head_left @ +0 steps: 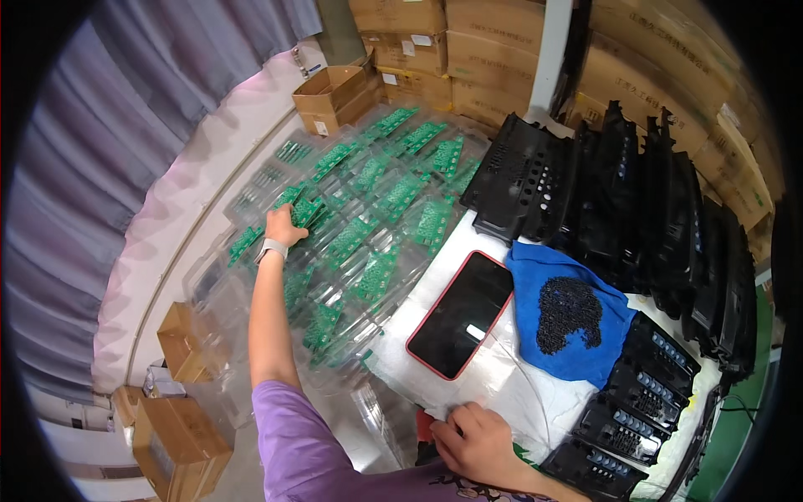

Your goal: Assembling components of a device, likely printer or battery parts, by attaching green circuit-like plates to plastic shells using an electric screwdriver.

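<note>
My left arm stretches out to the far left, and my left hand [285,226] is closed on the edge of a green circuit board [309,212]. That board lies among several others in stacked clear plastic trays [335,201]. My right hand [475,439] is at the near edge of the white-covered table [401,356], with its fingers curled in. Whatever it may hold is hidden. Beyond it lies a dark-screened phone in a red case [462,314]. To the phone's right is a blue cloth [535,272] with a heap of small black screws or similar parts [569,314] on it.
Long black plastic housings [523,180] stand in a row at the back right. Several smaller black housings [657,360] lie at the near right. Cardboard boxes [493,50] are stacked behind, others [180,448] sit at lower left. A grey curtain [125,125] hangs at left.
</note>
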Tool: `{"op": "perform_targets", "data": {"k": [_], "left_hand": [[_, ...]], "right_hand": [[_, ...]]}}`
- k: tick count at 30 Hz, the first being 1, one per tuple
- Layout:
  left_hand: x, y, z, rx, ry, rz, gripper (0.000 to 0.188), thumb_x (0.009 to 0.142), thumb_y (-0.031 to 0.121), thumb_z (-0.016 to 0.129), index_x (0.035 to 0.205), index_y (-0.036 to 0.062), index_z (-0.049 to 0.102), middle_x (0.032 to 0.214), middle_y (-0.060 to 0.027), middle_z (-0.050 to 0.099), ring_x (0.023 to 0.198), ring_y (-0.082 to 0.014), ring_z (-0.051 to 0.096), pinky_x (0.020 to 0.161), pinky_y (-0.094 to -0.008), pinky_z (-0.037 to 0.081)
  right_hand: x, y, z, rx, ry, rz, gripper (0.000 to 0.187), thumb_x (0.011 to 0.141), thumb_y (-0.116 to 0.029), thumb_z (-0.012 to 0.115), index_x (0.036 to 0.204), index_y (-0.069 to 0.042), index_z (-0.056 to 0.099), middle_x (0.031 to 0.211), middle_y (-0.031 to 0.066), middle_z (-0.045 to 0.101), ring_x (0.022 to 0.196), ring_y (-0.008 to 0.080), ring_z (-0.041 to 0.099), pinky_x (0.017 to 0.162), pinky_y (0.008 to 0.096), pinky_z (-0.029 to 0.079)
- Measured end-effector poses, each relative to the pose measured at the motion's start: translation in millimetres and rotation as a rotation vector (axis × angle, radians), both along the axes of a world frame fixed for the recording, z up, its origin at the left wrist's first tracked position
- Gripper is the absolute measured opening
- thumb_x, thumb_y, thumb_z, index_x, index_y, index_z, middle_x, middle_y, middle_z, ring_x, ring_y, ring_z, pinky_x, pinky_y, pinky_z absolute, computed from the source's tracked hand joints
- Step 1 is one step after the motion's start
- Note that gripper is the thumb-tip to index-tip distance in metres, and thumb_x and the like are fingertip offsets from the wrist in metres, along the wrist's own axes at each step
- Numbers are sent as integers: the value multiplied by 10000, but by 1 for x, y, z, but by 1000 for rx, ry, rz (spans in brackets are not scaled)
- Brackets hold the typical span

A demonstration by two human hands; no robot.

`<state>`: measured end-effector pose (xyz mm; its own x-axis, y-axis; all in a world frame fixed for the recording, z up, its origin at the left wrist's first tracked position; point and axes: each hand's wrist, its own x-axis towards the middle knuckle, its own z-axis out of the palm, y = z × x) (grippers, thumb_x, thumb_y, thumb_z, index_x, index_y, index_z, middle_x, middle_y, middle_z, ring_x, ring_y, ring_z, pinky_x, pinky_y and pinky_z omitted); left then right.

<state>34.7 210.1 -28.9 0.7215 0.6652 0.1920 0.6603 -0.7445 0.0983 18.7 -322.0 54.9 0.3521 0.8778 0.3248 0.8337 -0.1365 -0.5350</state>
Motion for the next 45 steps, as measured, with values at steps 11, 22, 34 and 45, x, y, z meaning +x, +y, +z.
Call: {"op": "perform_targets", "data": {"k": [11,22,34,45], "left_hand": [[13,-35,42,62,174,63,547,533,405,786,885,13,637,885,-193,659,845,-338,641,756,-422,519],[10,-256,142,-1360,-933,-518,557,755,317,698,1123,-61,521,981,-136,643,852,-185,634,718,-295,527],[-3,-531,154,-2213,233,-698,538,759,194,676,1211,-22,480,1034,-75,608,907,-139,612,819,-284,508],[35,-605,150,-2226,541,-727,360,833,159,634,1132,-20,545,983,-55,622,856,-105,600,778,-246,492]], "right_hand": [[-3,-1,0,1,25,-6,151,646,-128,690,759,-94,595,722,30,460,662,185,509,524,299,419],[-7,-23,-5,227,-48,-19,181,691,-141,630,850,-67,584,751,41,476,697,184,526,523,297,418],[-7,-211,82,169,-379,-577,365,698,-74,659,1056,-146,645,1221,138,507,1114,331,537,862,433,469],[24,-298,77,217,-415,-494,280,642,-115,677,922,-107,681,1036,106,588,906,319,617,681,345,560]]}}
